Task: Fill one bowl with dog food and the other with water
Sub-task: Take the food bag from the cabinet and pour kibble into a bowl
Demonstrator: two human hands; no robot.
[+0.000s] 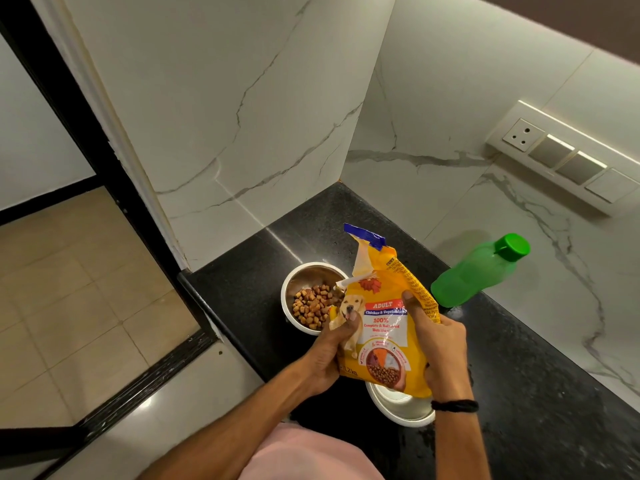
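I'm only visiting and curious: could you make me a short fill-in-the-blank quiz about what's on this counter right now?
The left hand and right hand both grip a ____ dog food bag.
Of the far bowl and near bowl, kibble is visible only in the ____ one.
The bottle standing on the counter is ____ in colour.
Missing words: yellow; far; green.

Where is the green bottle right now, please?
In the head view, the green bottle stands on the black counter, right of the food bag.
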